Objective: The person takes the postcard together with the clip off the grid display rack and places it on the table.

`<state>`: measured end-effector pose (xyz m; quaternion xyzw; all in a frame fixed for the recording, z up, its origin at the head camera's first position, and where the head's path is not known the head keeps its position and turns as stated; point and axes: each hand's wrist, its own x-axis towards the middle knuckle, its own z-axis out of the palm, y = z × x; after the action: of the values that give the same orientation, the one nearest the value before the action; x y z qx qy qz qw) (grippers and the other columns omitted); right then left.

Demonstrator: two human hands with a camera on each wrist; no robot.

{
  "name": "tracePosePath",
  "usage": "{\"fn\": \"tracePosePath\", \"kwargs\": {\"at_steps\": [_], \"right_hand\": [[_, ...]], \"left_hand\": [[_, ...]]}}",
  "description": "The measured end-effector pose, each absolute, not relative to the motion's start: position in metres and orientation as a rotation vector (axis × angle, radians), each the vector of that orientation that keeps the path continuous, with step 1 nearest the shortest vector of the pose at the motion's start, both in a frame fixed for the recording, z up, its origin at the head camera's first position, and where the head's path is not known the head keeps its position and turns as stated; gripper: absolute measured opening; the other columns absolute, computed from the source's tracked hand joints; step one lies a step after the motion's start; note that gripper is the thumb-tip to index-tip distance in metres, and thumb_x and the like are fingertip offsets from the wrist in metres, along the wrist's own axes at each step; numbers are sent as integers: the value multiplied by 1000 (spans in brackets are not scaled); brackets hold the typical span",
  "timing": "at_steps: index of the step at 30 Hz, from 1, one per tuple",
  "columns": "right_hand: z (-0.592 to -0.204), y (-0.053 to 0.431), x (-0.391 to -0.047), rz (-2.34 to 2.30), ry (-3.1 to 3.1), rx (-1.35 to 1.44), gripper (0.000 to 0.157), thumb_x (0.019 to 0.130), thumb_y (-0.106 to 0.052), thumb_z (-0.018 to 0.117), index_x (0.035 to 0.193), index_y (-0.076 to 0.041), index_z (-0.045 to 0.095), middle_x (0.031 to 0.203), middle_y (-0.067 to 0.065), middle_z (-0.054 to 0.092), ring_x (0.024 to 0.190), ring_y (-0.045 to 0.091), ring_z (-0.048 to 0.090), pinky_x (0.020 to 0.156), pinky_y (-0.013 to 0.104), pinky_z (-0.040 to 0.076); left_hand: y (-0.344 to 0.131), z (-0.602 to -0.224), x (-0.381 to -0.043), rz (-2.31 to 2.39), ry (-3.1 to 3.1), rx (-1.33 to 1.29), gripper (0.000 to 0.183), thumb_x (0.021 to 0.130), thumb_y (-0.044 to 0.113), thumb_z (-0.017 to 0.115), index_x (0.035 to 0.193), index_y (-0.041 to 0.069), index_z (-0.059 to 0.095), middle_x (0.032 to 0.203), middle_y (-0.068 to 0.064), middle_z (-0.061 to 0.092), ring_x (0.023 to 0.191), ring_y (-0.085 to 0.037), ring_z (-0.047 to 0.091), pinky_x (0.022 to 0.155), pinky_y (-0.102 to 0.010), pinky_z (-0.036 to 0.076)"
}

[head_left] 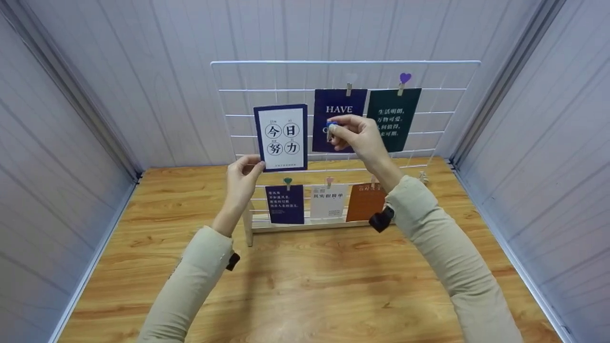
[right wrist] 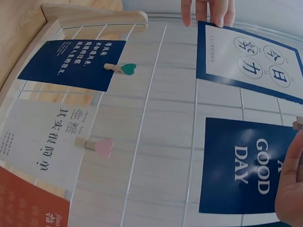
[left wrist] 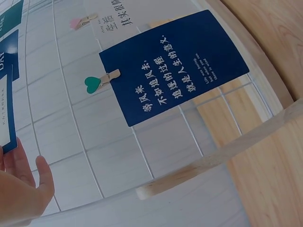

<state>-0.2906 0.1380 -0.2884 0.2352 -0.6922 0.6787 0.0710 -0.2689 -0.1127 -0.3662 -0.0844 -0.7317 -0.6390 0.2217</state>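
Note:
My left hand (head_left: 244,177) pinches the lower left corner of a white card with a blue border (head_left: 284,138), held upright in front of the wire grid's upper left. Between thumb and fingertips, my right hand (head_left: 364,138) pinches a small wooden clothespin (head_left: 329,132) with a blue top. This hand overlaps the dark blue "HAVE A GOOD DAY" card (head_left: 329,102) in the head view. Right of that hangs a dark green card (head_left: 398,109) under a clothespin with a purple heart (head_left: 405,78). In the right wrist view the bordered card (right wrist: 251,59) shows beside the blue one (right wrist: 236,165).
The white wire grid (head_left: 345,62) stands in a wooden base (head_left: 324,227) on a wood-grain surface (head_left: 305,295). Along its lower part hang a blue card (head_left: 286,205), a white card (head_left: 328,202) and an orange card (head_left: 364,202). Pale panel walls (head_left: 71,95) enclose the space.

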Motion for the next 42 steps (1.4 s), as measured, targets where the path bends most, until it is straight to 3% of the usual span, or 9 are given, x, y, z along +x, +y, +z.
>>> {"fn": "tracePosePath", "kwargs": {"at_steps": [9,15,21,33,42], "right_hand": [[-300,159,-288,2060,-2051,722,19,85,-7,58,99,5,61,76,17,60,61,18,56,58,25,50],[-303,173,-284,2079,-2021,723,18,84,-2,58,98,8,60,74,14,61,59,17,56,55,25,49],[-308,190,-278,2080,-2021,698,19,84,1,56,99,12,58,70,14,61,57,17,57,53,25,49],[-324,222,-270,2021,-2110,581,21,84,-4,59,99,10,59,68,12,60,58,17,57,55,25,50],[-334,244,-265,2018,-2119,533,25,85,-6,58,101,13,57,67,7,61,57,15,57,56,25,50]], "left_hand": [[-116,-372,-258,-1816,-2017,-226,10,82,-3,58,89,-9,62,80,-11,60,68,-13,52,64,-20,43],[-116,-364,-242,-1843,-1998,-257,10,81,-8,55,88,-14,59,79,-17,59,67,-15,53,61,-17,42],[-121,-377,-246,-1853,-1975,-282,10,81,-7,57,88,-13,60,78,-13,60,68,-11,55,64,-19,44],[-131,-384,-239,-1863,-1966,-283,10,81,-7,58,88,-13,60,80,-17,60,68,-13,56,66,-20,46],[-138,-372,-213,-1844,-1989,-260,12,80,-11,55,89,-18,57,80,-20,59,67,-11,54,62,-16,44]]}}
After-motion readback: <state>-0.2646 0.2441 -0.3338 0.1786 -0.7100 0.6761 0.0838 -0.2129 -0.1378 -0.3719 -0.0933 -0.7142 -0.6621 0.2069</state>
